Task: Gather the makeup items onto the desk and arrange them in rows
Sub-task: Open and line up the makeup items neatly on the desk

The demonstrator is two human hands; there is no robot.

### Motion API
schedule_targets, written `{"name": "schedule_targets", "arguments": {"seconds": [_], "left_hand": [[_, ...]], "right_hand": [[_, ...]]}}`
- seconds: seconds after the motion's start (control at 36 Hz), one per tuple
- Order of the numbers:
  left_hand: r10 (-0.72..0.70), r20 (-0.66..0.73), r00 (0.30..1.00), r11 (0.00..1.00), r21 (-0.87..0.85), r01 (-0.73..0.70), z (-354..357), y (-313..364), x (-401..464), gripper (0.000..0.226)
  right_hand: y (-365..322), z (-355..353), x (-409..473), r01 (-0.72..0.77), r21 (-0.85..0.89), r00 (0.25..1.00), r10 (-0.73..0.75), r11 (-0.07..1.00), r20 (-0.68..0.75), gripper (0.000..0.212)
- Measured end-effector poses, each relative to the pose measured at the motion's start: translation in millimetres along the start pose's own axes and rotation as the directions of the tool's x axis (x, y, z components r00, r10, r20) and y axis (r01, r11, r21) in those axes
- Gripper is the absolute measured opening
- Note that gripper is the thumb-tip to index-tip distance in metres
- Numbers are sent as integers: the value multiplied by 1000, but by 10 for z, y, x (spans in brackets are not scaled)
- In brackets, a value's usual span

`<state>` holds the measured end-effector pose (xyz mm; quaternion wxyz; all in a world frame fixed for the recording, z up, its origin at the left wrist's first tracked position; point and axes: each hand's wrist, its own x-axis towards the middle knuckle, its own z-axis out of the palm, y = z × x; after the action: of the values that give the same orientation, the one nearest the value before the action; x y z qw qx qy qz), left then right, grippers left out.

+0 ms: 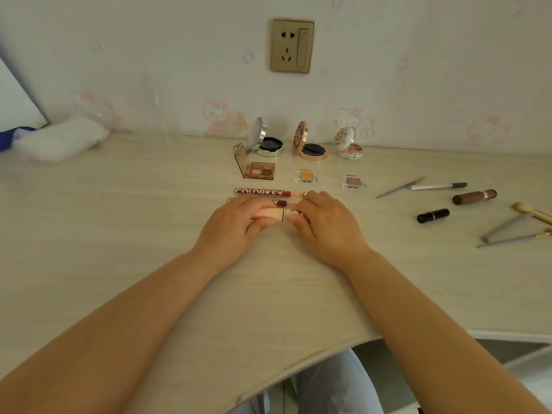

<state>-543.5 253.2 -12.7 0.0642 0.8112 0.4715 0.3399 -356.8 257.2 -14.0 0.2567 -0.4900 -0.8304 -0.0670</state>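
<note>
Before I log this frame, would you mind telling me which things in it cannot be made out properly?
- Head view: the second Colorkey tube is mostly covered by the left hand and right hand.
- Peach tube: only its middle shows between the hands' fingers; its right end is hidden.
- Brushes at the right edge are cut off by the frame.
- White bundle at far left is blurred; what it is cannot be told.
</note>
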Motion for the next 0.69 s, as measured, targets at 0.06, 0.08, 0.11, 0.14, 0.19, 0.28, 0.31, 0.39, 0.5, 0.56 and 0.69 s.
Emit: {"name": "schedule_targets", "arguments": {"seconds": [0.06,0.08,0.11,0.14,0.19,0.28,0.31,0.39,0.5,0.56,0.69], "left_hand": [[-4,-3,1000,1000,-2,4,2,-1,-2,28],[-7,-6,1000,1000,-6,7,1,-2,-4,28],[-7,-9,1000,1000,-7,7,2,-4,-6,28],[-7,-10,1000,1000,-6,7,2,-4,-9,28],[-6,-11,1000,1000,-6,6,1,-6,-12,28],[-6,-15,1000,1000,-9,5,-3,-7,-10,28],[-5,-16,1000,1000,-9,5,-2,-9,-10,27],[-1,-10,1000,1000,-6,1,8,-11,-9,28],[12,-6,1000,1000,-2,-12,11,-10,-9,28],[8,-14,1000,1000,-8,-8,4,-13,-8,27],[3,-15,1000,1000,3,-3,9,-12,-9,27]], "right_hand": [[-11,-8,-4,4,49,1000,-3,999,-25,27],[-20,-19,-4,-1,80,999,4,997,-39,27],[-27,-27,-5,-7,106,999,13,994,-50,30],[-31,-32,-6,-14,121,998,21,993,-56,33],[-26,-32,-6,-26,128,998,33,991,-52,39],[-5,-18,-4,-22,105,1000,23,994,-12,35],[2,-11,-3,-17,100,1000,17,995,1,33],[6,-2,-9,-28,121,1000,27,992,13,29],[7,5,-18,-81,184,997,77,980,31,39],[18,8,-15,-84,189,996,76,978,51,39],[35,23,-26,-94,223,995,86,970,48,27]]}}
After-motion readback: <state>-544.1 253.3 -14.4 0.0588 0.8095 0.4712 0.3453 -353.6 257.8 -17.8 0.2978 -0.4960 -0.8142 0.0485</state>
